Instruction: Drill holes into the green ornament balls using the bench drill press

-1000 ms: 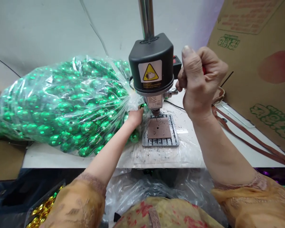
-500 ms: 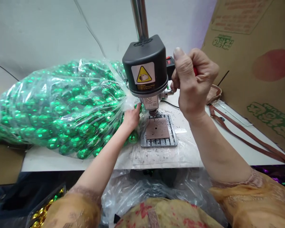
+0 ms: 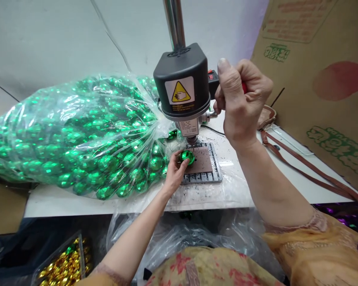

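Note:
A shiny green faceted ball point(image 3: 187, 157) is pinched between the thumb and fingers of my left hand point(image 3: 176, 171), over the left side of a brown board point(image 3: 203, 162). That board lies on the slotted metal base point(image 3: 216, 174) of a small drill press point(image 3: 181, 85) with a black motor housing. The drill's chuck point(image 3: 192, 140) is just above and behind the ball. My right hand point(image 3: 246, 101) is raised beside the housing, its fingers wrapped round the red-tipped feed handle point(image 3: 244, 87). A clear bag point(image 3: 77, 135) full of similar green balls lies on the left.
Dark shavings are scattered on the white table point(image 3: 241, 194). At the right lie a bag with a brown strap point(image 3: 301, 167) and a large cardboard box point(image 3: 304, 59). Below the table edge are a bin of gold balls point(image 3: 61, 264) and clear plastic sheeting point(image 3: 167, 234).
My left hand has come away from the clear bag's mouth, moving right and toward me, and now holds a green ball over the board. The right hand stays on the handle.

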### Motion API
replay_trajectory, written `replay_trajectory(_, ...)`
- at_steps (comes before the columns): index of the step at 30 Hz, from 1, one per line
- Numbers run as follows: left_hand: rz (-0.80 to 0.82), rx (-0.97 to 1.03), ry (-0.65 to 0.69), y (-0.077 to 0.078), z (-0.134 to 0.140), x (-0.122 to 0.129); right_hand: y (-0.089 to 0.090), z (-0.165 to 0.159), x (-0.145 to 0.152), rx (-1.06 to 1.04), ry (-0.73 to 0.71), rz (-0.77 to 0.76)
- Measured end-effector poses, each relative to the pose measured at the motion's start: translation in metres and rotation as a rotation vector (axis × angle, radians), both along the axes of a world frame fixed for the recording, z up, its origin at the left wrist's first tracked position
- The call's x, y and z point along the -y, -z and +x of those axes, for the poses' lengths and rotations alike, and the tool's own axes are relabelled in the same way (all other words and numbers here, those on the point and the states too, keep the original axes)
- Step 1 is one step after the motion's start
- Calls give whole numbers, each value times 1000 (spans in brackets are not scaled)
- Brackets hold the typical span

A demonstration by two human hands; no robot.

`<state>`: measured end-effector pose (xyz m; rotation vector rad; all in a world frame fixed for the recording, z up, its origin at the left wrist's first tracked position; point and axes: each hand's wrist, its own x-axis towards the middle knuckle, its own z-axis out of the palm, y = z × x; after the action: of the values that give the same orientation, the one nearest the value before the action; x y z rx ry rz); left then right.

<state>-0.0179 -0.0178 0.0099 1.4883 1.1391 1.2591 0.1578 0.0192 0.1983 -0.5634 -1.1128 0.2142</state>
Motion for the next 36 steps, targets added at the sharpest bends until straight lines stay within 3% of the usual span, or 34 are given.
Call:
replay_trajectory(10, 38, -73, -6, 5, 11, -15, -2, -2, 6, -3, -29, -11)
replay_trajectory(16, 91, -214, -6, 5, 13, -14, -2, -3, 9, 6, -4, -38)
replay_trajectory(24, 131, -312, -25, 6, 14, -10, -4, -1, 10, -5, -76, 32)
replay_trajectory(36, 183, -324, -43, 2, 17, -6, 35, -10, 17, -35, 11, 229)
